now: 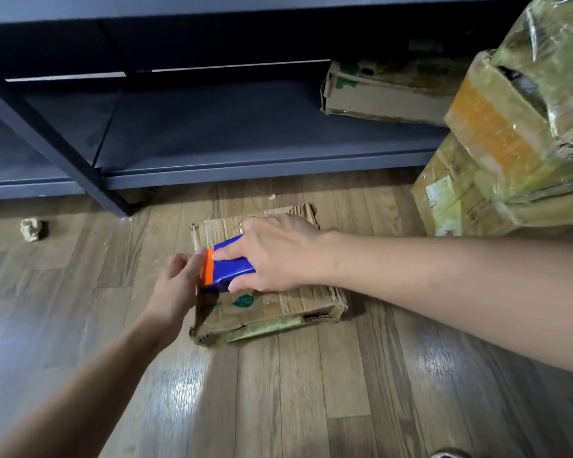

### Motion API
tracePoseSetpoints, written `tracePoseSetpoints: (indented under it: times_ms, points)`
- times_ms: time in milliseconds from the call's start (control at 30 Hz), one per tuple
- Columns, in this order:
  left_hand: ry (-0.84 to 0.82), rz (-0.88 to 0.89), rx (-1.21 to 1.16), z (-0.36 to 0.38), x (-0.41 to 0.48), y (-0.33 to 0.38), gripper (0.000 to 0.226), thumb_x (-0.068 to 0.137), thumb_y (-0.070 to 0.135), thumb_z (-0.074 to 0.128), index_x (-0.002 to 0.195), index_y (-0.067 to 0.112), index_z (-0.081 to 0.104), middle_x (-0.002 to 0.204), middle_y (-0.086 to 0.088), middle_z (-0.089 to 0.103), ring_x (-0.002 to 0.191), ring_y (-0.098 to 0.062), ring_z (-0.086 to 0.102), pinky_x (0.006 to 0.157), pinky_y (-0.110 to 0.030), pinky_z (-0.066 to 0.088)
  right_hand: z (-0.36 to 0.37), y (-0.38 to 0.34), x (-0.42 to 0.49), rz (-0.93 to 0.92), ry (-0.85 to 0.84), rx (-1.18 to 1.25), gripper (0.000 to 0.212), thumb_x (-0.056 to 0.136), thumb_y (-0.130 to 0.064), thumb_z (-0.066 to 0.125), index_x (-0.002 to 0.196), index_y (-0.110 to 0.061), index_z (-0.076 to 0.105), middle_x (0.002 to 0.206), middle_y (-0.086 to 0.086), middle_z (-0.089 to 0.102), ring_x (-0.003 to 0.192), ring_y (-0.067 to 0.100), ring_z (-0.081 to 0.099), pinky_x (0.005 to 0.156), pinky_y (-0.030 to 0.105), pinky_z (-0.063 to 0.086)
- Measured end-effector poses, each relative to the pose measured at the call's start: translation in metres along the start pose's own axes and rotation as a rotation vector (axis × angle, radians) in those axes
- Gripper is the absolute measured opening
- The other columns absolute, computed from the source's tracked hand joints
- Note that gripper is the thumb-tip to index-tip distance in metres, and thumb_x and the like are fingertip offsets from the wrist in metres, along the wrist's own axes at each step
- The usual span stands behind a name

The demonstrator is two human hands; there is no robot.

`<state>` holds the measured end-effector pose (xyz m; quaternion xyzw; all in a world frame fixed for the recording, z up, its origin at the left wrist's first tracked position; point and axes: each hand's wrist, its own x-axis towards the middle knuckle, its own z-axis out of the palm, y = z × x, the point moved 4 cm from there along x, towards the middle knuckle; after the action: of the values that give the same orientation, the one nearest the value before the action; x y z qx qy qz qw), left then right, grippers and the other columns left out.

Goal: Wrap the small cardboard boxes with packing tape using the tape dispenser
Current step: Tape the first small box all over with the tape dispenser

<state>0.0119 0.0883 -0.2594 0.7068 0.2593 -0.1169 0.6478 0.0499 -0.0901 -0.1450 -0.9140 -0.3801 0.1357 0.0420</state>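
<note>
My left hand [179, 282] sits at the left edge of the cardboard box [295, 302] on the floor [278, 391]; its grip I cannot tell. On top, my right hand [278, 256] grips the tape dispenser [227, 267]. Pulling unsteadily could slide the box and skew the wrap.

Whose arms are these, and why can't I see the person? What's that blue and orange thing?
The camera sits on the person's head, looking down, so you see only their arms. The right hand holds the blue and orange tape dispenser on top of a flat cardboard box lying on the wooden floor. The left hand is at the box's left edge, by the dispenser's orange end; what it grips is unclear. More boxes are stacked on the right, and a crumpled scrap lies on the left.
</note>
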Motion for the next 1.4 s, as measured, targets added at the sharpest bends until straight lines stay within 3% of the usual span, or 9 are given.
tracePoseSetpoints:
  times_ms: [100,167,433,733,933,1067,1167,1233,1400]
  points:
    - [0.182,0.030,0.151,-0.001,0.003,0.002,0.071,0.092,0.073,0.053,0.108,0.004,0.060,0.106,-0.020,0.071,0.090,-0.030,0.068,0.088,-0.049,0.055,-0.003,-0.001,0.007,-0.007,0.006,-0.010,0.060,0.093,-0.066,0.053,0.148,-0.047,0.040,0.120,0.003,0.059,0.102,0.027,0.059,0.075,0.034,0.046]
    - [0.189,0.003,0.167,-0.002,0.005,-0.003,0.072,0.092,0.076,0.049,0.103,0.006,0.063,0.099,-0.021,0.073,0.081,-0.028,0.067,0.077,-0.046,0.054,-0.002,0.001,0.007,0.002,-0.003,-0.022,0.060,0.092,-0.067,0.052,0.148,-0.047,0.040,0.121,0.005,0.057,0.103,0.028,0.060,0.077,0.036,0.048]
    - [0.135,0.099,0.107,0.006,0.006,-0.005,0.042,0.107,0.047,0.046,0.094,0.009,0.058,0.079,-0.012,0.068,0.072,-0.022,0.062,0.064,-0.037,0.048,0.003,0.000,0.008,0.025,0.006,-0.033,0.062,0.093,-0.068,0.049,0.150,-0.047,0.036,0.121,0.004,0.054,0.091,0.024,0.052,0.071,0.034,0.040]
    - [0.151,0.295,0.415,-0.014,0.016,0.013,0.036,0.109,0.037,0.045,0.093,0.009,0.060,0.083,-0.013,0.071,0.072,-0.024,0.063,0.066,-0.038,0.047,-0.004,-0.005,0.015,-0.041,-0.011,-0.071,0.068,0.092,-0.068,0.050,0.152,-0.040,0.035,0.132,0.006,0.060,0.111,0.028,0.059,0.073,0.032,0.041]
    - [0.207,0.313,0.472,-0.022,0.019,0.017,0.033,0.108,0.033,0.049,0.091,0.009,0.064,0.062,-0.004,0.065,0.063,-0.016,0.059,0.059,-0.031,0.042,-0.014,0.027,-0.006,-0.005,-0.059,0.075,0.066,0.090,-0.069,0.054,0.150,-0.046,0.037,0.134,-0.002,0.058,0.117,0.024,0.055,0.078,0.034,0.042]
    - [0.206,0.334,0.503,-0.026,0.022,0.021,0.032,0.108,0.034,0.049,0.087,0.014,0.063,0.064,0.009,0.068,0.065,-0.015,0.060,0.060,-0.030,0.042,-0.015,0.042,-0.021,0.037,-0.098,0.108,0.065,0.089,-0.071,0.053,0.148,-0.051,0.036,0.094,-0.017,0.044,0.099,0.013,0.043,0.082,0.037,0.045]
    - [0.227,0.327,0.513,-0.040,0.028,0.015,0.034,0.108,0.038,0.049,0.091,0.013,0.065,0.069,-0.002,0.067,0.073,-0.023,0.063,0.065,-0.036,0.046,-0.019,0.046,-0.023,0.023,-0.112,0.063,0.065,0.090,-0.070,0.053,0.149,-0.050,0.036,0.088,-0.019,0.036,0.094,0.009,0.038,0.084,0.036,0.047]
    - [0.261,0.325,0.524,-0.055,0.030,0.015,0.035,0.108,0.040,0.048,0.090,0.014,0.064,0.077,-0.007,0.066,0.077,-0.029,0.063,0.070,-0.042,0.051,-0.022,0.055,-0.028,0.030,-0.104,0.034,0.065,0.089,-0.071,0.053,0.149,-0.051,0.036,0.080,-0.023,0.029,0.080,0.004,0.037,0.073,0.029,0.041]
    - [0.254,0.387,0.602,-0.056,0.027,0.025,0.038,0.107,0.037,0.049,0.080,0.015,0.061,0.076,-0.004,0.066,0.075,-0.022,0.061,0.063,-0.035,0.042,-0.015,0.063,-0.032,0.018,-0.117,0.002,0.066,0.087,-0.075,0.050,0.148,-0.055,0.034,0.080,-0.021,0.029,0.068,-0.005,0.030,0.058,0.016,0.023]
